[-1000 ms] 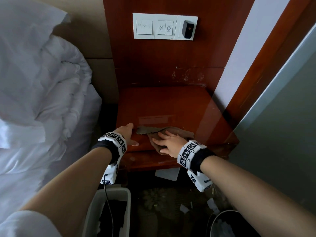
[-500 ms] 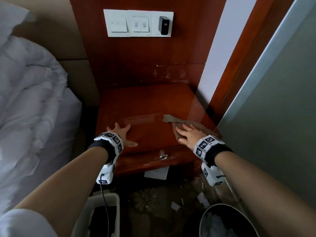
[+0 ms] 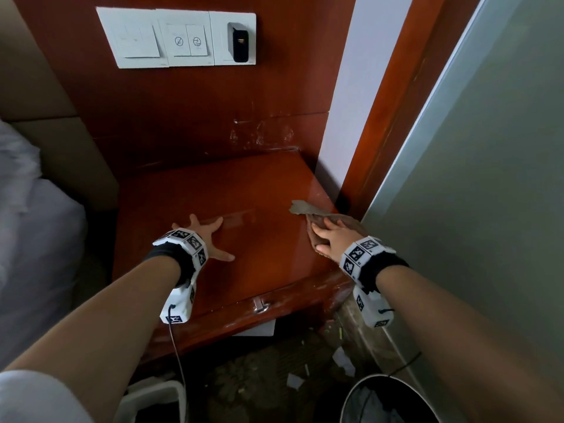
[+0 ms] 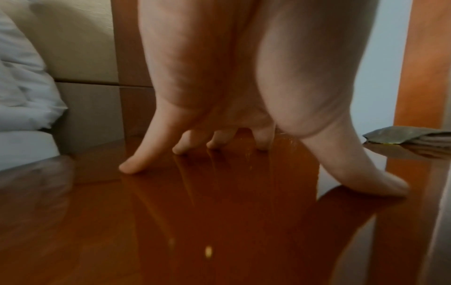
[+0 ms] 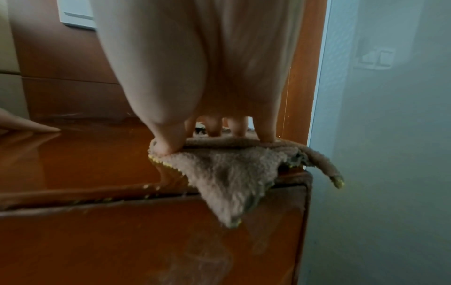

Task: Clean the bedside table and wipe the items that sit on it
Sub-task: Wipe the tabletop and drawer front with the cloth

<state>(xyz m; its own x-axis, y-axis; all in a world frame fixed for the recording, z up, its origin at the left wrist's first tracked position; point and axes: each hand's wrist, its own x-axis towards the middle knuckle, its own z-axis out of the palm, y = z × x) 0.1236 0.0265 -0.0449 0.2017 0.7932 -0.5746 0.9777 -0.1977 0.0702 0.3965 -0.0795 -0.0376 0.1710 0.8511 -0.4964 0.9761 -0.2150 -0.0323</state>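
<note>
The bedside table (image 3: pixel 213 190) has a glossy red-brown top with no items on it. My left hand (image 3: pixel 207 236) lies spread on the front left part, its fingertips (image 4: pixel 127 169) touching the wood and holding nothing. My right hand (image 3: pixel 331 236) presses flat on a brown fluffy cloth (image 3: pixel 302 209) at the front right corner. In the right wrist view the thumb and fingers of that hand (image 5: pixel 214 108) bear down on the cloth (image 5: pixel 227 177), and one corner of it hangs over the table's front edge. The cloth (image 4: pixel 402 137) also shows at the right of the left wrist view.
A white switch panel (image 3: pixel 177 38) is on the wood wall behind. The bed with white bedding (image 3: pixel 30 224) is on the left, a frosted glass wall (image 3: pixel 473 178) close on the right. A white bin (image 3: pixel 152 398), a round dark bin (image 3: pixel 381 401) and paper scraps (image 3: pixel 341 360) are on the floor.
My right hand has slid the cloth from the front middle of the table to its front right corner. My left hand has moved further onto the top and spread its fingers.
</note>
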